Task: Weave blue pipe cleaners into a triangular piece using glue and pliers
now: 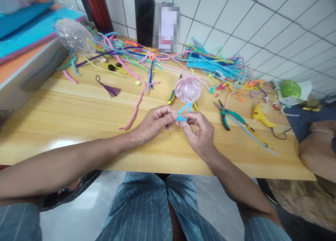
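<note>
Between my two hands, low over the table's middle, is a light blue pipe cleaner [187,107] bent into a loop, with several strands folded together at its base. My left hand [164,118] pinches the left side of the folded part between thumb and fingers. From the other side my right hand [198,130] pinches its right end. Just beyond the loop sits a clear pink plastic bowl [188,90], with yellow-and-dark-green handled pliers [171,97] lying partly hidden beneath it. A long pink twisted pipe cleaner [136,106] lies left of my hands.
Green-handled pliers [225,120], a yellow glue gun [259,115] and a thin blue strand [252,136] lie to the right. Piles of coloured pipe cleaners [210,62] line the wall, below two phones [144,20]. A purple tassel [111,89] lies left. Another person's arm [319,153] rests at the right edge.
</note>
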A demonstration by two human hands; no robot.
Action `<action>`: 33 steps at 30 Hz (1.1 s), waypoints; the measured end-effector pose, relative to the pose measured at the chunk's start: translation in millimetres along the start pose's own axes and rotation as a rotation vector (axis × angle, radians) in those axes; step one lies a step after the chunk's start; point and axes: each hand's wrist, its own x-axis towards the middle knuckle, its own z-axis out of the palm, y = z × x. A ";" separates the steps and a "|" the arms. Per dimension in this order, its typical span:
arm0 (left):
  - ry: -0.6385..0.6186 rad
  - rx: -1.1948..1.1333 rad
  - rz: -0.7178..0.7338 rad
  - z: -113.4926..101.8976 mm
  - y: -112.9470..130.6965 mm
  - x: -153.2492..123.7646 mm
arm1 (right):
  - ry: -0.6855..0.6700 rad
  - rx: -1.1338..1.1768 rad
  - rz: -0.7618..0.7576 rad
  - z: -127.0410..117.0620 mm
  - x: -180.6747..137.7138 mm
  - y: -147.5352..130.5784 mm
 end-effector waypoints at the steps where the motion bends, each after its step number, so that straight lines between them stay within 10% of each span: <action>1: 0.000 0.048 0.026 0.7 1.4 -1.5 | 0.000 0.009 0.017 -0.3 0.2 -0.4; 17: -0.056 0.391 0.225 0.3 -0.9 -6.4 | -0.034 0.024 0.095 1.1 -3.2 0.5; 33: -0.013 0.055 -0.049 0.4 4.8 1.1 | -0.026 0.064 0.072 3.2 -4.2 3.6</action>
